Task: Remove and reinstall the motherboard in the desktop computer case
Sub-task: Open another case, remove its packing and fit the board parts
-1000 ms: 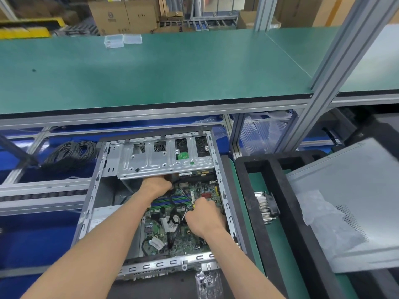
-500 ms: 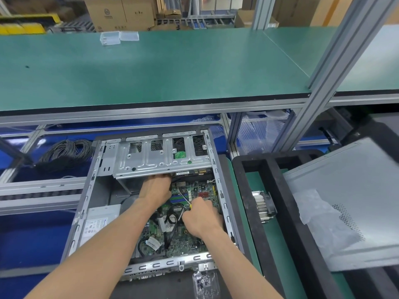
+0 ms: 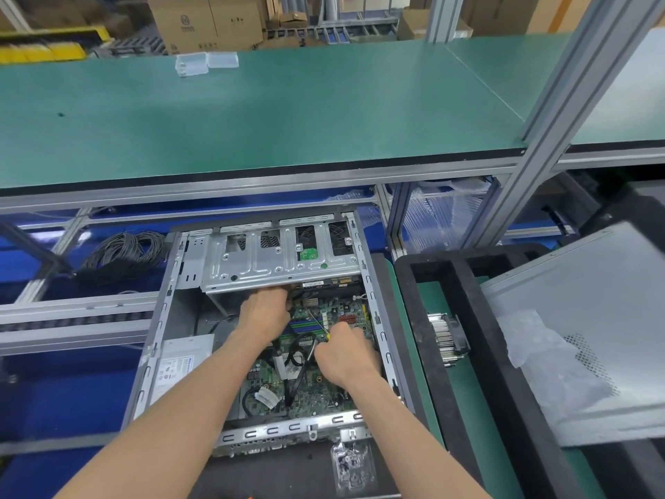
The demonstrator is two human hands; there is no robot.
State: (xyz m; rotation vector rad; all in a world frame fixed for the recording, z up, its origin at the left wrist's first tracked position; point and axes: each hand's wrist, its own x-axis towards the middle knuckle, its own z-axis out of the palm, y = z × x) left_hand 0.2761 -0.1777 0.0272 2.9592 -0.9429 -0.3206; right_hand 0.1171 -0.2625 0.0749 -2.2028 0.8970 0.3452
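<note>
From the head camera, the open computer case point(image 3: 374, 311) lies flat on the lower work surface with its long axis running away from the person, and the motherboard point(image 3: 313, 387) sits inside it on the floor of the case, filling the right-hand part, its long side along the same near-to-far line and its far edge tucked under the metal drive cage point(image 3: 273, 261). The right hand point(image 3: 343, 352) is curled round a screwdriver point(image 3: 319, 325), of which only a yellow collar and a thin bright shaft show; the shaft slants up and to the left from the fist, so its tip points at the far part of the board, just beside the blue memory slots point(image 3: 300, 324). The left hand point(image 3: 268, 311) lies beyond and left of that tip, at the lip of the drive cage, fingers reaching under the cage edge; whether they grip anything there cannot be told, since the fingertips are hidden. So the spot being worked lies between the two hands, nearer the right one, and I judge the coming move to be a turn or a shift of the screwdriver at a fastening near the board's far end. Black cables point(image 3: 300, 358) loop over the board's middle, just left of the right hand.
</note>
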